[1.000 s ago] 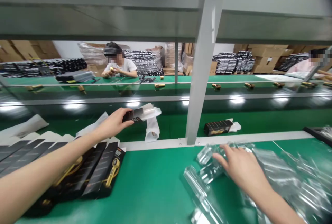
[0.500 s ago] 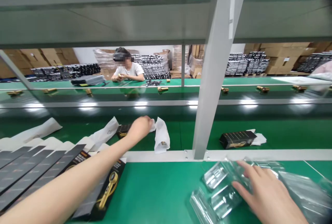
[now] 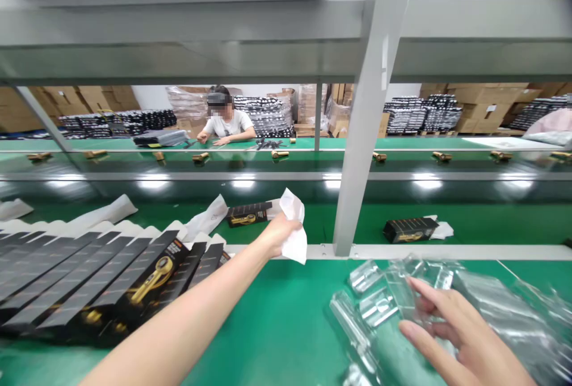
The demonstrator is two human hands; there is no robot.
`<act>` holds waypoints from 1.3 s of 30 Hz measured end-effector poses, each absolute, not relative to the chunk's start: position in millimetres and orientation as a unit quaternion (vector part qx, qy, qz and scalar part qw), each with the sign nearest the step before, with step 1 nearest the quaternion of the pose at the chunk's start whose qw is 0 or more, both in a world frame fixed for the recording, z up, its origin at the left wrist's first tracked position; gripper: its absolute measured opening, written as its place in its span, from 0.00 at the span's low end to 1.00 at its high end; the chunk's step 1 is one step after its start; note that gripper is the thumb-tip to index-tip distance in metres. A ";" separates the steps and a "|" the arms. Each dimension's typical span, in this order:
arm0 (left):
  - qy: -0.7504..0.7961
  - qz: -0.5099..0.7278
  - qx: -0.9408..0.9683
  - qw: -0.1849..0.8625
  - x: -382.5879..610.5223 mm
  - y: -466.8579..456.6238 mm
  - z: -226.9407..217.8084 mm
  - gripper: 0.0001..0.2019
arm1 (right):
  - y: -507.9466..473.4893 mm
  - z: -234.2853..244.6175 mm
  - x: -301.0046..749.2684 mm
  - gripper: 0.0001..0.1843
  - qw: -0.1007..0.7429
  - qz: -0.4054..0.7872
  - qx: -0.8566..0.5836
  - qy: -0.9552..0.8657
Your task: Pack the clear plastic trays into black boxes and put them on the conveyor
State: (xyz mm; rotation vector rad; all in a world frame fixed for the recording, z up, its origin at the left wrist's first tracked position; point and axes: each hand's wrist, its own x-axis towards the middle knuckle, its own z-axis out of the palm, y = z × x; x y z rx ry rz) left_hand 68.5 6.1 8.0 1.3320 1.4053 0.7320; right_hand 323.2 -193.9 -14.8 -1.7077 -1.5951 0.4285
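**Two things in play: white paper wrap [image 3: 292, 225] and clear plastic blister trays [image 3: 378, 308]**

You are closing your left hand [image 3: 279, 237] around the crumpled white paper wrap at about 11 o'clock, with the sheet sticking up past your knuckles above the pale rail [image 3: 447, 252]. You are holding your right hand [image 3: 460, 338] open at about 4 o'clock, its fingers [image 3: 429, 296] spread over the blister trays. They are blurred, so you cannot tell whether they are touching the plastic. The trays are lying loose and overlapping on the green conveyor belt [image 3: 268, 338].

At about 9 o'clock, black printed boxes [image 3: 134, 279] showing a gold tool are fanned out in an overlapping row, just under your left forearm. Beyond the rail, one black box [image 3: 248, 214] is lying at about 11 o'clock, and another [image 3: 409, 230] is resting on white scraps at about 1 o'clock, right of the grey steel upright [image 3: 361, 153]. At 12 o'clock, a co-worker [image 3: 227, 124] wearing a headset is sitting behind a far belt dotted with gold-coloured items [image 3: 280, 153], with stacked black packs [image 3: 263, 117] and cardboard cartons [image 3: 482, 106] standing behind.
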 end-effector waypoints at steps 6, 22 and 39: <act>0.545 0.358 0.469 0.596 38.1 -109.3 17.6 0.20 | -207.0 6.4 255.2 0.24 0.348 0.209 -0.669 -0.623; 0.370 0.458 0.343 0.732 50.9 -219.5 -8.9 0.19 | -251.9 -37.3 169.7 0.23 0.354 -0.030 -0.593 -0.723; 0.713 0.048 0.699 -0.025 -65.6 -107.2 32.1 0.28 | -213.8 -7.7 234.5 0.26 0.382 0.390 -0.581 -0.604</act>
